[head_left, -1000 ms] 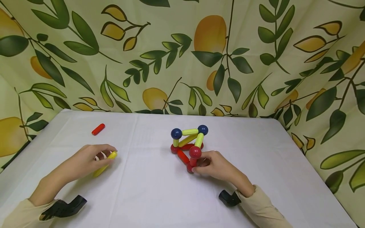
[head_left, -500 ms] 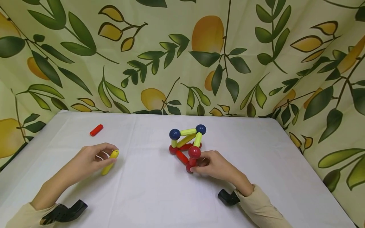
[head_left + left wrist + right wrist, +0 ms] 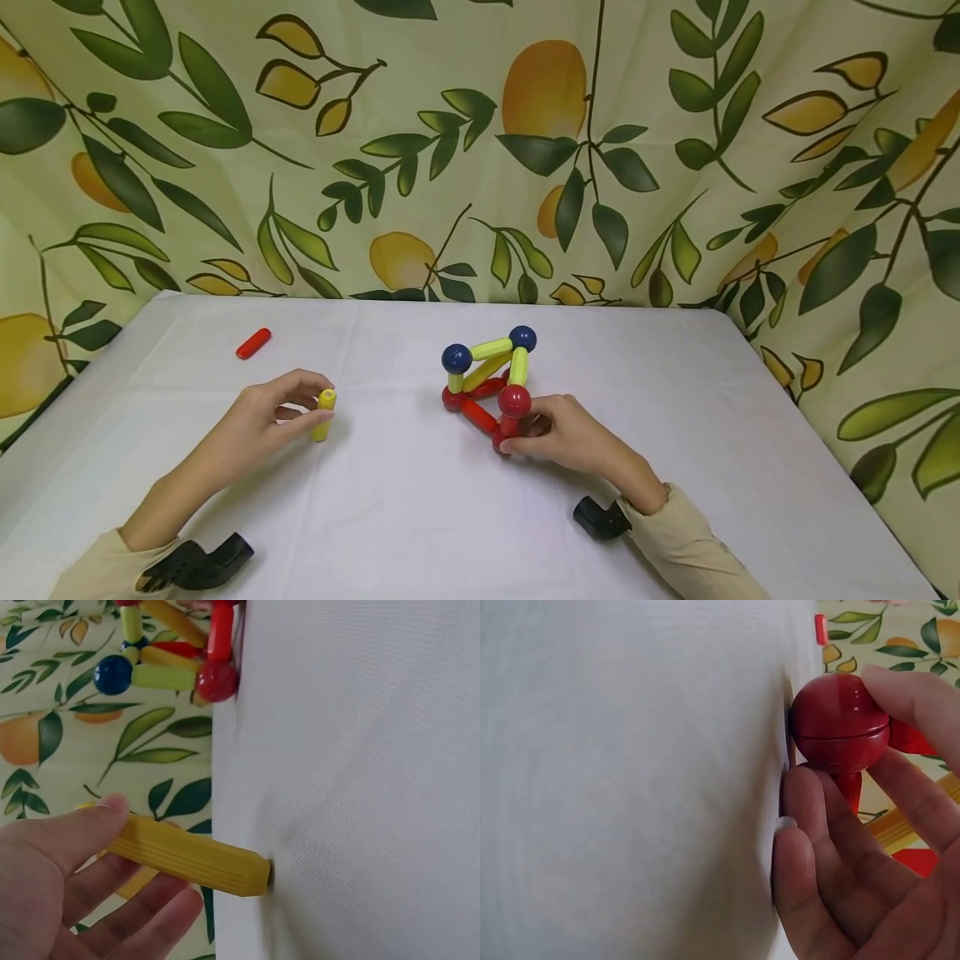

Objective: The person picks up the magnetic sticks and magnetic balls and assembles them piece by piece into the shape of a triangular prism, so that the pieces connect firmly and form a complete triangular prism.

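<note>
My left hand pinches a yellow magnetic rod between thumb and fingers. That rod stands nearly upright, its lower end at or just above the tablecloth in the left wrist view. To the right is a frame of magnetic rods and balls. It has blue balls and a red ball at its upper corners, with yellow-green rods, a yellow diagonal rod and red rods. My right hand holds the frame's near bottom corner, thumb and fingers on a red ball. The hand partly hides that corner.
One loose red rod lies at the back left of the white-covered table. A leaf-and-fruit patterned curtain hangs behind the table. Black camera mounts sit at both wrists.
My left hand has moved right with the yellow rod, which has gone from slanted to nearly upright. My right hand stays at its corner, while the frame's far left side has shifted slightly.
</note>
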